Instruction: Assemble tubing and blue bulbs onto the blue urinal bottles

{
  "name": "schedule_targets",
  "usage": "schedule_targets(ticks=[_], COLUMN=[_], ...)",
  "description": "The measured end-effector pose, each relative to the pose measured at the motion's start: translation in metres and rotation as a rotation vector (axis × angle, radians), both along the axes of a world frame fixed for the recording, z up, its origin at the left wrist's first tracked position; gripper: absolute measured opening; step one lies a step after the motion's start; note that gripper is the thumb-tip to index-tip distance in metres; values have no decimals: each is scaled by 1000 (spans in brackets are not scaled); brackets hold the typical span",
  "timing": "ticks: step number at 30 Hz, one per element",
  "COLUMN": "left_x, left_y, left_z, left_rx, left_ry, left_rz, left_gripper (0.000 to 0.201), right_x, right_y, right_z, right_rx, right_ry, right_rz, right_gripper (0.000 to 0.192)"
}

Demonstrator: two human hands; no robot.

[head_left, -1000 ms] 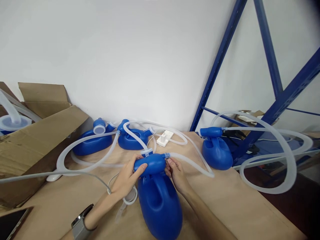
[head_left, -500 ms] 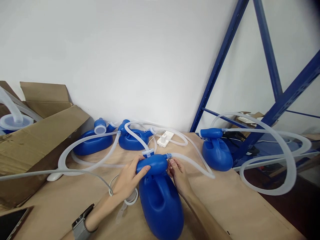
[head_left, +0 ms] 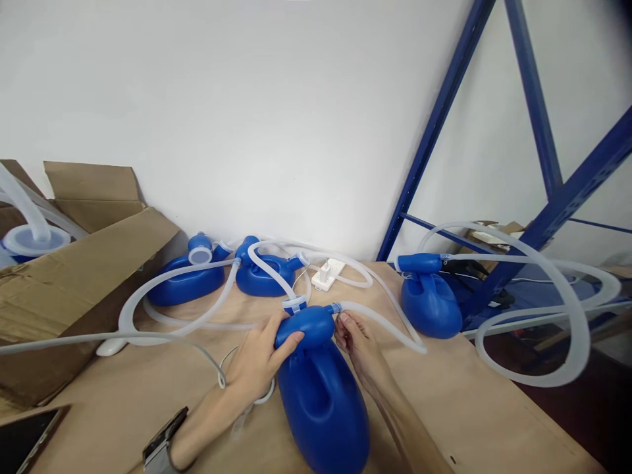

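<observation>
Blue bottle (head_left: 323, 401): steady the neck, work at the hose joint

The bottle is in front of you at the middle of the counter (head_left: 469, 395), its neck pointing to the right and its body reaching toward you. Your left hand (head_left: 266, 349) is closed around the left part of the neck, with the thumb laid over the top. Your right hand (head_left: 356, 339) is beside the joint, where the clear hose (head_left: 382, 319) meets the neck; the thumb and first fingers are almost together. Whether they hold the small clip at this joint, I cannot tell, because the fingers cover it.

For good work here, I would keep the left grip firm but not squeezing, so that the neck does not turn when you push or pull. Let the right fingers stay close to the joint and press evenly around it; a pull to one side could bend the soft hose or loosen it. Take care also that the grey cable (head_left: 197, 349), which passes by your left wrist, does not catch.

Compared with one second ago, the bottle has shifted a little to the right, and its neck seems more tilted, with the hose end higher. Both hands moved along with it. The hose remains on the neck.
</observation>
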State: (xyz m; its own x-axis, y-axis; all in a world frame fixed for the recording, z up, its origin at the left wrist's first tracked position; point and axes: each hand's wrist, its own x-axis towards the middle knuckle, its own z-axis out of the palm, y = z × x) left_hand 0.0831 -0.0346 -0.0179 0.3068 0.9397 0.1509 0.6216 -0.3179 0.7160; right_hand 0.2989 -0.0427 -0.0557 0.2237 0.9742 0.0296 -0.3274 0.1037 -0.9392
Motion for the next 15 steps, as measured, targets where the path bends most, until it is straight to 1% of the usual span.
schedule_targets(ticks=[4,7,11,15], left_x=[0,0,0,-1], left_y=[0,-1,-2,-2], left_z=[-1,1,5,5], left_rx=[-16,-18,-42,-48], left_ry=[-25,-48,-40,-46], left_rz=[-33,-39,-24,-24], left_gripper=[43,42,45,44], right_x=[3,2,2,7], right_y=[1,2,5,8], right_z=[-8,-11,-7,-4], right_rx=[31,67,102,119], right_ry=[-35,-75,-119,-96], right_rz=[-15,-16,-18,-58], right_gripper=[47,48,49,49])
